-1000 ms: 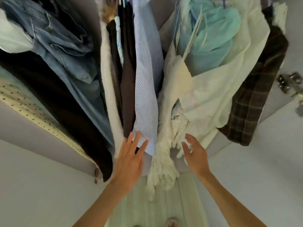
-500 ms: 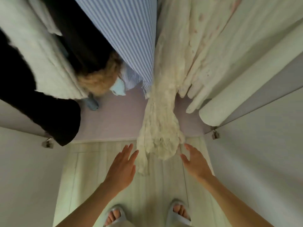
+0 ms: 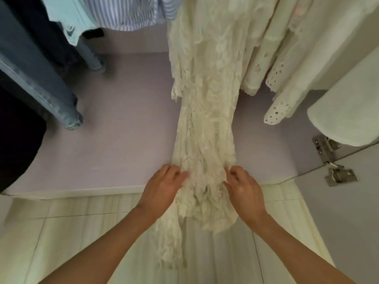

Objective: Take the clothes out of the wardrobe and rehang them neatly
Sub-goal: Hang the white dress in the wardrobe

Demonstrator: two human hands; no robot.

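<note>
floor: pale striped boards (image 3: 82, 232) under the hands | wardrobe base (image 3: 123, 140) — lilac, ahead | door hinges (image 3: 336, 173) — metal, right

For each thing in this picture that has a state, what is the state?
Cream lace dress: hanging, lower part gathered between both hands.
Left hand: grips the dress.
Right hand: grips the dress.
Jeans: hanging.
Striped shirt: hanging.
Wardrobe door: open.

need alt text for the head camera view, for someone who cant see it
Both hands, left hand and right hand, gather the lower end of a long cream lace dress hanging in an open wardrobe. Jeans and a striped shirt hang to its left.
</note>
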